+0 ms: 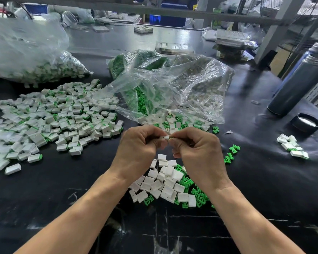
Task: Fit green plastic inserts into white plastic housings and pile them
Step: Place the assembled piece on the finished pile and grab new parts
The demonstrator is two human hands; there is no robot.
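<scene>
Head: left hand (pixel 138 143) pinches white housing (pixel 164 137); right hand (pixel 196 147) pinches its end (fingers curled).

Left hand (pixel 138 145) and right hand (pixel 196 149), fingertips pinched together.

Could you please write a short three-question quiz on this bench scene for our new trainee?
1. True or false: both hands are on one white housing.
2. Where does the big finished pile lie? A) left of the hands B) right of the hands C) inside the flask
3. Fill in: the loose stock pile under the wrists holds white housings and ____ inserts.

Key: 1 true, the left hand and right hand pinch it together. 2 A. 3 green.
</scene>
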